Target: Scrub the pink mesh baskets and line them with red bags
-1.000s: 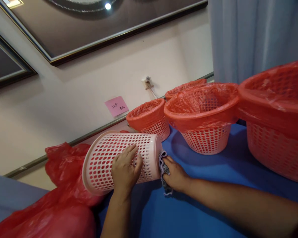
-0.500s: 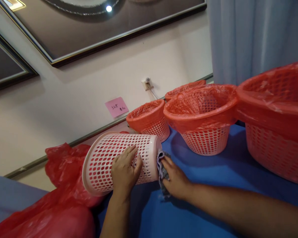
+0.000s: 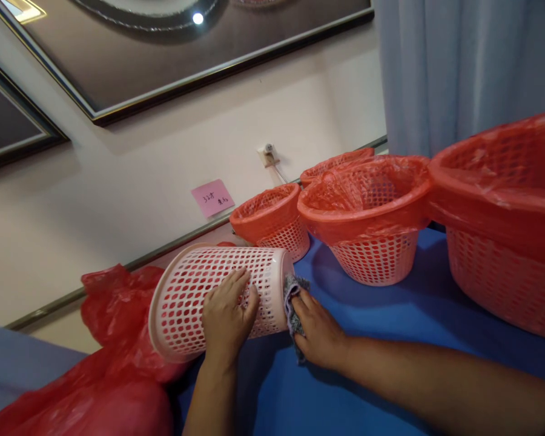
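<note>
A pale pink perforated plastic wastebasket (image 3: 188, 303) lies on its side, its base toward the right. My left hand (image 3: 229, 309) rests on the basket's side with the fingers stretched out and the thumb apart. In my right hand (image 3: 320, 333) is a bunched grey cloth (image 3: 295, 306), pressed against the basket's base. The fingertips of that hand are partly hidden in the cloth.
Red plastic bags (image 3: 104, 387) lie at the left. Bag-lined baskets stand beyond my hands: a small basket (image 3: 266, 215), a middle basket (image 3: 375, 257) and a large basket (image 3: 495, 284). Blue cloth (image 3: 295, 399) covers the surface. A socket (image 3: 267, 155) is on the wall.
The right hand and cloth have shifted very slightly against the basket's base. The left hand stays on the basket's side. The whole view has tilted a little.
</note>
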`<action>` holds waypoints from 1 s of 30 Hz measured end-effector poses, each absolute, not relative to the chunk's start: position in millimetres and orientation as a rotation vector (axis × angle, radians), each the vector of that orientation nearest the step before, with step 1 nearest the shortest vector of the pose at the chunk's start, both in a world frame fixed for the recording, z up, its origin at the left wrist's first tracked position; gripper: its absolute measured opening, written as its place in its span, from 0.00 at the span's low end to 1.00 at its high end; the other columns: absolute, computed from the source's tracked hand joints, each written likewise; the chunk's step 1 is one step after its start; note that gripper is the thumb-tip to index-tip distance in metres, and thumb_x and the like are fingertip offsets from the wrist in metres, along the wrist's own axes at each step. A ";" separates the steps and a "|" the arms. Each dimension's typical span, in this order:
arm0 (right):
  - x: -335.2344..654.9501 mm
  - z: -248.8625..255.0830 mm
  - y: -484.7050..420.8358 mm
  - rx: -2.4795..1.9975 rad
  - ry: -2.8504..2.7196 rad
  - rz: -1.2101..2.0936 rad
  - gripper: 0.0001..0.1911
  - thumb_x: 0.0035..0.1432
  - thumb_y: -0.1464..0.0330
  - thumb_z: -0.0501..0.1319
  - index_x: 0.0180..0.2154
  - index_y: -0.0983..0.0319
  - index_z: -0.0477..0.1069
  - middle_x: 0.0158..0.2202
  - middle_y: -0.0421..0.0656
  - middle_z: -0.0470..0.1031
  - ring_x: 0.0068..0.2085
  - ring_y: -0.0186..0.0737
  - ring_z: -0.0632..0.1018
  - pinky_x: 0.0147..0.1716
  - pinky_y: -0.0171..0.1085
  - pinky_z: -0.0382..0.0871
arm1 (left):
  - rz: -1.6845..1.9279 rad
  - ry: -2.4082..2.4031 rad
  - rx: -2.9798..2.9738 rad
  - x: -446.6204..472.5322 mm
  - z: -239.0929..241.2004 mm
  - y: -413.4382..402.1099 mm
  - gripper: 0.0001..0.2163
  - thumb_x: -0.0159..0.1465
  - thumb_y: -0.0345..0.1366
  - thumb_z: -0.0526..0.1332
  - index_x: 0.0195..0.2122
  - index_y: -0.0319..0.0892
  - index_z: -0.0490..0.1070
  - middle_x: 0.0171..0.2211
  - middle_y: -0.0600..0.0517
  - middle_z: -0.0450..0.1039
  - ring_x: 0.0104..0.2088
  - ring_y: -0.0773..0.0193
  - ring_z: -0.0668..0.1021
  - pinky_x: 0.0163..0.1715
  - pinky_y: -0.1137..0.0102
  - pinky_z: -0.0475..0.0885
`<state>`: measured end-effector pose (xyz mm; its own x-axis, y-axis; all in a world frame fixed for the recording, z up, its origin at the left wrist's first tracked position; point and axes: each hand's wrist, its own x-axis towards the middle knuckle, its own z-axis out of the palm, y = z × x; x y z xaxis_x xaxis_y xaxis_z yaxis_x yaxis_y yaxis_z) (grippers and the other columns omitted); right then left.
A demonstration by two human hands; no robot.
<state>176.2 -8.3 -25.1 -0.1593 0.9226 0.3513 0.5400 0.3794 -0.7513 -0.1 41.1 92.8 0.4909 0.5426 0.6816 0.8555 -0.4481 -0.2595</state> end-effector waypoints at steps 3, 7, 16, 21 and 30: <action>171.9 -32.9 -6.5 -1.414 -1.816 0.763 0.32 0.51 0.76 0.62 0.60 0.66 0.70 0.62 0.58 0.70 0.60 0.58 0.75 0.62 0.53 0.70 | -0.685 -1.150 -2.139 0.1 91.9 40.9 0.16 0.71 0.40 0.55 0.50 0.41 0.79 0.52 0.43 0.83 0.55 0.48 0.82 0.53 0.55 0.72; 175.5 -28.3 4.2 -1.306 -1.663 0.660 0.41 0.50 0.77 0.60 0.68 0.66 0.59 0.70 0.56 0.60 0.68 0.54 0.67 0.68 0.50 0.62 | -0.665 -1.155 -2.136 0.1 91.0 41.5 0.17 0.71 0.40 0.54 0.51 0.41 0.79 0.52 0.43 0.83 0.55 0.48 0.82 0.52 0.54 0.72; 182.8 -35.7 12.9 -1.275 -1.752 0.698 0.32 0.48 0.78 0.60 0.57 0.63 0.71 0.61 0.53 0.72 0.61 0.53 0.74 0.63 0.49 0.68 | -0.686 -1.125 -2.133 -1.0 90.1 43.3 0.16 0.70 0.39 0.56 0.50 0.39 0.80 0.52 0.42 0.83 0.54 0.46 0.82 0.52 0.54 0.72; 189.8 -17.1 36.2 -1.191 -1.579 0.520 0.44 0.48 0.79 0.59 0.68 0.64 0.59 0.72 0.53 0.57 0.71 0.50 0.62 0.70 0.49 0.57 | -0.671 -1.137 -2.144 -0.6 90.2 42.5 0.16 0.70 0.39 0.56 0.51 0.40 0.79 0.53 0.42 0.82 0.56 0.47 0.81 0.54 0.54 0.71; 183.3 -25.0 59.3 -1.376 -1.633 0.620 0.28 0.49 0.78 0.60 0.54 0.63 0.73 0.57 0.52 0.74 0.58 0.51 0.75 0.59 0.46 0.70 | -0.648 -1.166 -2.135 -1.6 90.0 43.6 0.16 0.71 0.40 0.55 0.51 0.41 0.79 0.54 0.44 0.82 0.56 0.48 0.81 0.53 0.55 0.71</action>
